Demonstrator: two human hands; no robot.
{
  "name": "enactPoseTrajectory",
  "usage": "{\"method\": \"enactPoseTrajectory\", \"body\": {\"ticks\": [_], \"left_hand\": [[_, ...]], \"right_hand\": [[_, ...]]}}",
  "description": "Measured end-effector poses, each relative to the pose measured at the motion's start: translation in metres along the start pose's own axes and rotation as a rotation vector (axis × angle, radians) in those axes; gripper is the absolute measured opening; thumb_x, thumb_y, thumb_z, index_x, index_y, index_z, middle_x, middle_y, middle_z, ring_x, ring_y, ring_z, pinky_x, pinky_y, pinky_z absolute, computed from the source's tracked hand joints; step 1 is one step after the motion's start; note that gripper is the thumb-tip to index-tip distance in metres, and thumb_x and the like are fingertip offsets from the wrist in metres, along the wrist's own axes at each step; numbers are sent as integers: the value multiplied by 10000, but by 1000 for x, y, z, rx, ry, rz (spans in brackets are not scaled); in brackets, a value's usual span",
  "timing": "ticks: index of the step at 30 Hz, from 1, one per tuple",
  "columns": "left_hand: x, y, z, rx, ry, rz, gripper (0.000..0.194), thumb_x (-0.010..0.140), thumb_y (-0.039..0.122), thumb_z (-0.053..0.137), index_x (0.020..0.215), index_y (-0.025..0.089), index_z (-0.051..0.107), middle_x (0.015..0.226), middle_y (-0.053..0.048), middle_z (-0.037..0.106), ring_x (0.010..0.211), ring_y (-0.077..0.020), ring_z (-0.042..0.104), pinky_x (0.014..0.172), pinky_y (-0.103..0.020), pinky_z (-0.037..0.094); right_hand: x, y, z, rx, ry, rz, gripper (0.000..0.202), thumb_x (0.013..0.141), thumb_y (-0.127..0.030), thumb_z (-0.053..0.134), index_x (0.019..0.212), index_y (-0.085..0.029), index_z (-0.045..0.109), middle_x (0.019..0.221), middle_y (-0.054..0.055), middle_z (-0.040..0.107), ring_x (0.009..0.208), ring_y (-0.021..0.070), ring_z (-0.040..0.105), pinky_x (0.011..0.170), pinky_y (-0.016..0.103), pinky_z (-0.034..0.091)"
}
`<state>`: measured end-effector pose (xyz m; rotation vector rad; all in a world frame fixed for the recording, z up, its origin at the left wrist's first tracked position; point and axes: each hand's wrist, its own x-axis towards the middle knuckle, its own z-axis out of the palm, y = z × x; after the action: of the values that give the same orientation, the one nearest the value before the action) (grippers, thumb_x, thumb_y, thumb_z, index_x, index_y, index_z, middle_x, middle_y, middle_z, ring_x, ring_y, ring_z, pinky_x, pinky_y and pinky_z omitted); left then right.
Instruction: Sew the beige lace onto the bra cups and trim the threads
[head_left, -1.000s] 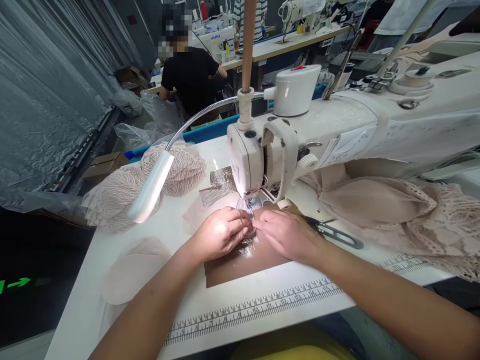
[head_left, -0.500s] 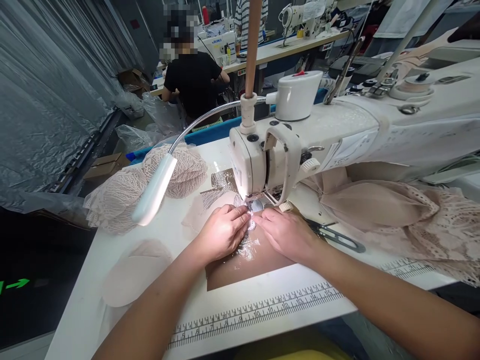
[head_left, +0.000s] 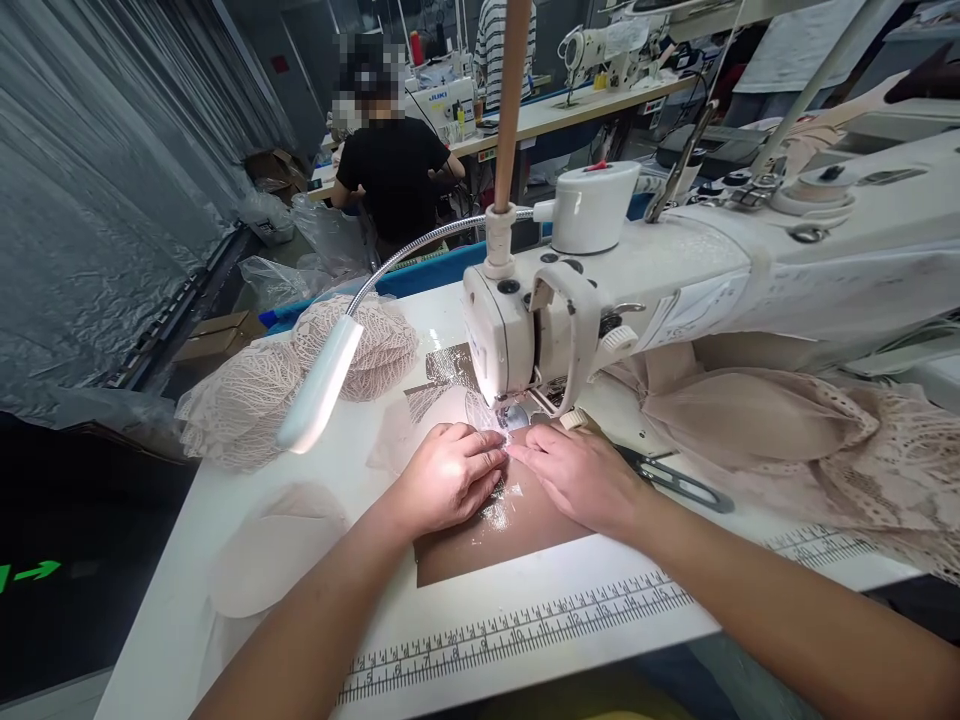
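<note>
Just in front of the presser foot of a white sewing machine (head_left: 499, 335), both my hands meet over a thin, pale lace fabric piece (head_left: 478, 408). My left hand (head_left: 454, 475) has its fingers bent and pressed together on the lace's left edge. From the other side, my right hand (head_left: 574, 470) pinches at the lace, its fingertips almost touching the left ones. Under the hands lies a brown sheet (head_left: 480, 555) with shiny tape on it. Sheer beige fabric (head_left: 391, 432) spreads left of the needle area. My fingers hide much of the lace.
Lace bundles (head_left: 232, 405) and a lamp head (head_left: 321, 385) stand left, above beige cup pieces (head_left: 259, 560). Right of my hand lie a dark metal tool (head_left: 686, 483) and a beige lace garment (head_left: 750, 415). A ruler strip (head_left: 517, 640) runs along the front. A person (head_left: 394, 165) sits beyond.
The view has shifted slightly. My fingertips stay close together by the needle, and less of the lace shows between them than before.
</note>
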<state>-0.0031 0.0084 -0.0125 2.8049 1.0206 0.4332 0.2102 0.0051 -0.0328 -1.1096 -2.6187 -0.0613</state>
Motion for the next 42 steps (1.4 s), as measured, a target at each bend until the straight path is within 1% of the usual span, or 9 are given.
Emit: {"method": "enactPoseTrajectory", "body": {"ticks": [8,16,25,30,32,34,37,40,42], "left_hand": [[3,-8,7,50,25,-51,332,927,270,417,1165,166,625,1236,-89,614,919,-227,553,825,-401,461],[3,-23,14,73,133,-121,314,905,242,446,1152,173,627,1207,-88,627,957,-249,552,847,-420,472],[-3,-33,13,128,213,-302,310,855,201,489,1127,176,633,1213,-100,616,1036,-261,549,893,-442,461],[-5,-38,8,111,151,-459,332,869,212,454,1153,175,622,1249,-114,588,1101,-285,526,933,-487,429],[-4,-38,0,109,107,-478,337,858,225,471,1154,161,620,1264,-137,572,1130,-298,521,943,-487,425],[-5,-35,-14,92,36,-462,364,825,271,533,1165,164,611,1251,-134,582,1122,-289,542,930,-437,450],[-12,-27,-51,45,-74,-458,473,794,354,574,1235,183,557,1215,-104,610,1061,-251,595,865,-338,495],[-37,-17,-93,34,-84,-549,493,839,396,501,1285,186,501,1252,-108,584,1110,-269,570,886,-352,471],[-65,-14,-112,52,-51,-616,466,858,421,471,1265,199,504,1269,-97,570,1149,-277,540,926,-372,438]], "right_hand": [[6,-2,2,-17,13,80,320,838,-98,437,1049,-179,663,746,29,579,601,136,440,573,297,254],[5,0,4,30,16,80,354,855,-106,425,1117,-191,648,762,22,590,608,131,473,571,271,299],[7,1,2,79,3,82,377,847,-96,394,1091,-185,667,787,35,629,644,142,553,586,266,370],[7,3,5,57,12,61,372,856,-108,380,1071,-185,673,768,38,631,653,154,576,596,279,401],[7,5,7,62,20,48,376,851,-104,378,1067,-191,673,770,35,633,667,159,587,603,282,417],[6,7,9,66,31,35,381,856,-109,373,1077,-197,670,777,35,636,683,166,599,614,287,434],[4,10,13,61,56,4,381,873,-135,363,1093,-204,667,794,43,641,700,177,610,612,298,453],[3,13,16,57,76,-34,380,881,-159,359,1093,-200,671,796,50,640,688,183,613,592,307,461],[2,15,18,58,89,-41,379,877,-165,364,1093,-195,674,786,52,637,683,189,615,585,314,461]]}}
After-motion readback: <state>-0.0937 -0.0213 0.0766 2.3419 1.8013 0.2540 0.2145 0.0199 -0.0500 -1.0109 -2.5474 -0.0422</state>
